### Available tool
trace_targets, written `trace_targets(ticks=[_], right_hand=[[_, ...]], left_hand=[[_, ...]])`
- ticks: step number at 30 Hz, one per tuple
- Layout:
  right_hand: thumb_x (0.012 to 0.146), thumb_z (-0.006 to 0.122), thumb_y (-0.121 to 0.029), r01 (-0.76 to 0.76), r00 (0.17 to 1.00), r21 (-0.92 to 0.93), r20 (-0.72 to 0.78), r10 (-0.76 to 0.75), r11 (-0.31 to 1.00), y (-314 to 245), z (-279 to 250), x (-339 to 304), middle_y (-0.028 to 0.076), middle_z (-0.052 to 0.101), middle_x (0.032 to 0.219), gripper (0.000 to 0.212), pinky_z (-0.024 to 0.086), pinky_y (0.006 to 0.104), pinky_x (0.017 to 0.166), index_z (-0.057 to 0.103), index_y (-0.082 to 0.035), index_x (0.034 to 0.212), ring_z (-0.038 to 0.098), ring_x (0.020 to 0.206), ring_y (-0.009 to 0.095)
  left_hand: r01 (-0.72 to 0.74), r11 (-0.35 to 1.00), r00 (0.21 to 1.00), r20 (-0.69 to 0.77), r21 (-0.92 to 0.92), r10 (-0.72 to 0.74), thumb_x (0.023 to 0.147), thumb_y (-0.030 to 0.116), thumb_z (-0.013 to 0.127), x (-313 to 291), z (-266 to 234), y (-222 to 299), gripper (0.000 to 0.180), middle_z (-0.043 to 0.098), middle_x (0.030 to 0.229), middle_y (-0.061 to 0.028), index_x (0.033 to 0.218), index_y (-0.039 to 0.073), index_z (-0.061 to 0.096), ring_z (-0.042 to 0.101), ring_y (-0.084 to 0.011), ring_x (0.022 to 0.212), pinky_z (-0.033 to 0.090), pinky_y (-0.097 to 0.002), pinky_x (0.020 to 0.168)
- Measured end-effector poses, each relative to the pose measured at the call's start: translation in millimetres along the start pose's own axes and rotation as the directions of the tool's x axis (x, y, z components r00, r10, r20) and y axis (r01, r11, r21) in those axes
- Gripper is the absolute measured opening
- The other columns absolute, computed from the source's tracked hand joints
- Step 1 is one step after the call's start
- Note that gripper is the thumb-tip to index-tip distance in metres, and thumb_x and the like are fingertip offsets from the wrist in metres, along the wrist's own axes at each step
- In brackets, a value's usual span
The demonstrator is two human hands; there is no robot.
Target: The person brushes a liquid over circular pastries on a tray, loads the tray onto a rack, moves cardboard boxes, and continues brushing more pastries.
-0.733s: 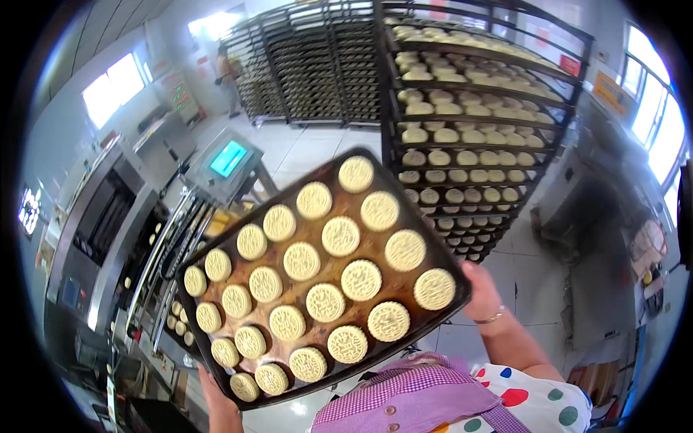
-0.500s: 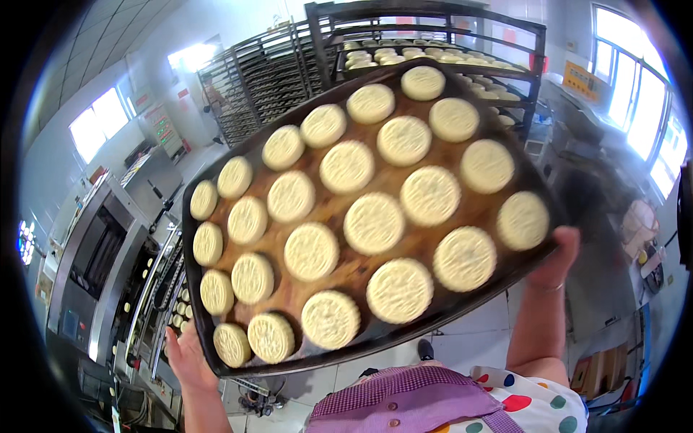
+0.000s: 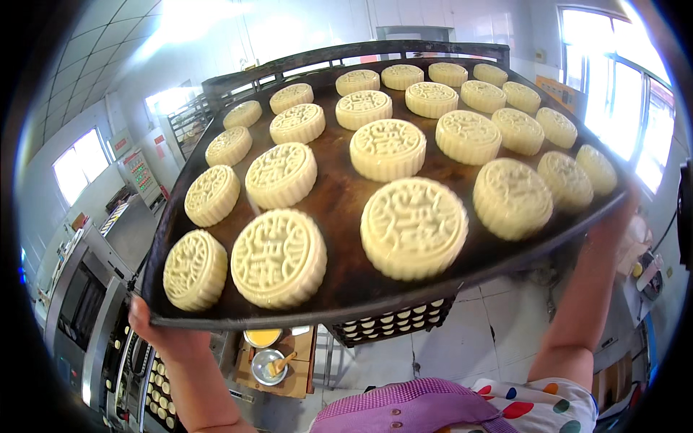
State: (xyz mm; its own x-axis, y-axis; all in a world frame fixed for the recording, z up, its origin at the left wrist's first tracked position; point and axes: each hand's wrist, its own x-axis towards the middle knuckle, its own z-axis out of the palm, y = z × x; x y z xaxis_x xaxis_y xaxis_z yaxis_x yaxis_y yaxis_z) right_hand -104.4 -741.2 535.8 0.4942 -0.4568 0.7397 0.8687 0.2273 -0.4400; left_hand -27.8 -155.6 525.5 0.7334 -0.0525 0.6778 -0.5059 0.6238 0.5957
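A large dark baking tray (image 3: 336, 216) spans the view, raised high and close to me. Rows of pale round mooncakes (image 3: 413, 227) with fluted sides and pressed patterns stand on it. My left hand (image 3: 162, 328) grips the near left corner, its thumb up against the rim and the other fingers largely hidden underneath. At the right corner my right hand (image 3: 619, 209) holds the tray edge; it is blurred and partly covered by the tray. Directly beyond the far edge runs the top of a dark metal rack (image 3: 361, 50).
Below the tray, a small table (image 3: 299, 364) carries a bowl of yellow liquid (image 3: 262, 337) and a metal bowl (image 3: 269, 368) with a brush. Filled trays (image 3: 390, 323) show beneath the held tray. Oven-like machines (image 3: 79, 303) stand left, beside trays of mooncakes (image 3: 160, 390).
The tray has risen and levelled from its tilt, coming nearer the rack, which now lies mostly behind it. Both arms reach higher. The small table with bowls has come into view.
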Motion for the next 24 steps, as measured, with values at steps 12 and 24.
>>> trace_targets(ticks=[12, 24], right_hand=[[0.081, 0.052, -0.050, -0.155, 0.983, -0.576, -0.172, 0.066, 0.803, 126.5, 24.5, 135.1, 0.009, 0.052, 0.123, 0.058, 0.034, 0.0417, 0.092, 0.050, -0.008, 0.120, 0.048, 0.115, 0.021], [0.087, 0.058, -0.023, 0.195, 0.889, -0.777, -0.118, -0.442, 0.599, 173.8, 36.2, 149.9, 0.007, 0.057, 0.088, 0.031, 0.041, 0.0270, 0.075, 0.059, 0.004, 0.102, 0.052, 0.080, 0.015]], left_hand=[[0.261, 0.802, 0.750, -0.636, 0.537, 0.182, 0.078, 0.047, 0.059, 191.0, -26.1, -73.0, 0.042, 0.061, 0.098, -0.0017, 0.101, 0.012, 0.057, 0.056, -0.0151, 0.088, 0.040, -0.0312, 0.082], [0.026, 0.887, 0.807, -0.534, 0.461, 0.253, 0.075, 0.021, 0.068, 263.4, -45.0, -126.6, 0.042, 0.061, 0.092, -0.0092, 0.110, 0.001, 0.055, 0.060, -0.0209, 0.079, 0.049, -0.0344, 0.069]])
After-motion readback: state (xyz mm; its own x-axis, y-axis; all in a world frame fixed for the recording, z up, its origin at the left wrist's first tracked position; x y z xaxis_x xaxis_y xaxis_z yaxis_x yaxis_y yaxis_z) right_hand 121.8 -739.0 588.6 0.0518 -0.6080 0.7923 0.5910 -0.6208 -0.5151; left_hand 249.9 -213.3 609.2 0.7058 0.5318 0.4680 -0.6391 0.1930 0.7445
